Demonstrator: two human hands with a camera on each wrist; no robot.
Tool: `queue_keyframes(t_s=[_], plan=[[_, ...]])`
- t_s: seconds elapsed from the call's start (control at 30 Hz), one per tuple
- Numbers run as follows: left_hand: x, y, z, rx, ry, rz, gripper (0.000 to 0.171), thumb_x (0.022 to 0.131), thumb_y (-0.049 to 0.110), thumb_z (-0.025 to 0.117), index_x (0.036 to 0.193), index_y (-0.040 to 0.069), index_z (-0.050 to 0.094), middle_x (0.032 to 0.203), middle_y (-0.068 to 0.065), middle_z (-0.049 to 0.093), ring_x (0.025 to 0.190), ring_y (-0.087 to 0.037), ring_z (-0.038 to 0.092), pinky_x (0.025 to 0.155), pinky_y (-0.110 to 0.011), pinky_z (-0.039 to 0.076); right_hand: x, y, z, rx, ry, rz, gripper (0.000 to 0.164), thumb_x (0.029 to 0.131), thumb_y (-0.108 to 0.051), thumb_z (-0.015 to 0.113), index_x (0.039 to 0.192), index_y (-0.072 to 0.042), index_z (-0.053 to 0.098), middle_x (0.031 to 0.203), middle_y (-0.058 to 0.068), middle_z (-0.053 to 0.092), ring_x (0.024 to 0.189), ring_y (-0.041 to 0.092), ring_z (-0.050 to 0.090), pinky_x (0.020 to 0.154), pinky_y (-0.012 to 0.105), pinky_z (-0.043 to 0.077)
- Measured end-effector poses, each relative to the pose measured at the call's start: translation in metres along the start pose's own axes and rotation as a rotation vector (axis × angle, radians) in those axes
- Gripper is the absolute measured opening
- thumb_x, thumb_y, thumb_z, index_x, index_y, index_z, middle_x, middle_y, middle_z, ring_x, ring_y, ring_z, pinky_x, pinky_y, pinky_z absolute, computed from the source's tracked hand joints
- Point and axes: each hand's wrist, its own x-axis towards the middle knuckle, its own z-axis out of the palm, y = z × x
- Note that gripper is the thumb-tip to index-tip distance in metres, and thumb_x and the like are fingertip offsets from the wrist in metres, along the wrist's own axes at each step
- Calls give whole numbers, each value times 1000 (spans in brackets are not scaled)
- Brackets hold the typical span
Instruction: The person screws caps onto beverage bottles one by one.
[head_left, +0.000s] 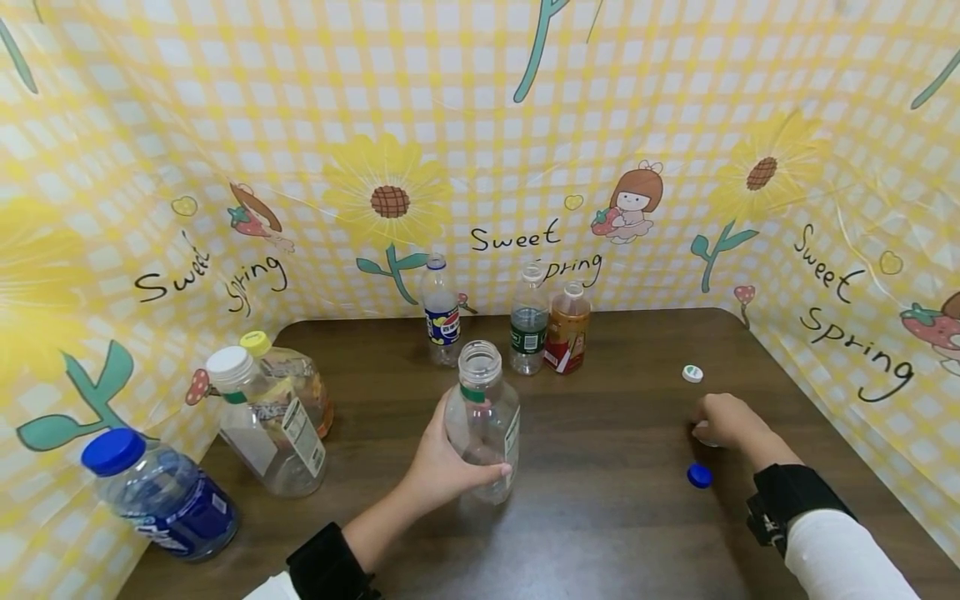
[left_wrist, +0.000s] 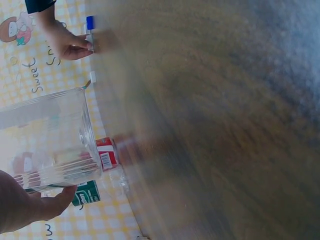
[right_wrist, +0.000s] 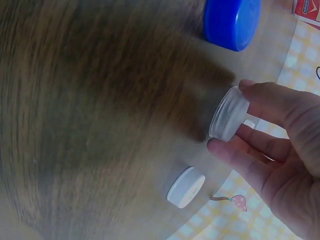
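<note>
My left hand (head_left: 442, 467) grips a clear plastic bottle (head_left: 483, 417) around its body, thumb across the front. The bottle has an uncapped mouth and a green band below the neck, and it stands close to upright. At the right of the table, my right hand (head_left: 731, 423) pinches a whitish translucent cap (right_wrist: 229, 115) between thumb and fingertips, close over the tabletop. That cap is mostly hidden by the hand in the head view. A blue cap (head_left: 700, 476) lies on the near side of this hand, a white cap (head_left: 692, 374) on the far side.
Three smaller bottles stand at the back: one with a blue label (head_left: 442, 321), a green-labelled one (head_left: 529, 329) and an amber one (head_left: 567, 333). At left are a blue-capped jar (head_left: 168, 500), a white-capped bottle (head_left: 273, 437) and a yellow-capped bottle (head_left: 300, 371). Patterned cloth (head_left: 480, 167) surrounds the table.
</note>
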Motion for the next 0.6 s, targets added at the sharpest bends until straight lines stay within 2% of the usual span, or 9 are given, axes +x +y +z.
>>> queue_keyframes(t_s=[0.13,0.27,0.4,0.6], plan=[[1,0,2,8,-4,-23,105,57,12,95,143,22,36,125,-3,56,115,-22,55,97,-45,45,5,-7,-7,27,2,-18,8,75,-5,69,81,-1,71,78,8,69,69,25,62,65,44,52],[2,2,4,16,1,-48,107,57,12,95,145,23,35,126,-2,56,115,-21,54,98,-45,44,17,-29,-31,7,43,-137,7,79,-5,69,85,-1,72,81,8,70,75,30,66,69,46,54],[3,1,6,18,-4,-44,107,57,12,95,145,22,35,126,-2,56,114,-21,55,97,-45,44,28,-68,-66,-26,89,-281,9,80,-6,74,89,-4,73,85,8,69,78,30,66,67,43,54],[4,1,9,20,-10,-68,107,59,15,95,146,21,34,128,-2,54,116,-22,54,97,-46,45,35,-149,-125,-16,129,-523,16,80,-6,76,96,-5,72,91,6,69,82,22,65,68,39,54]])
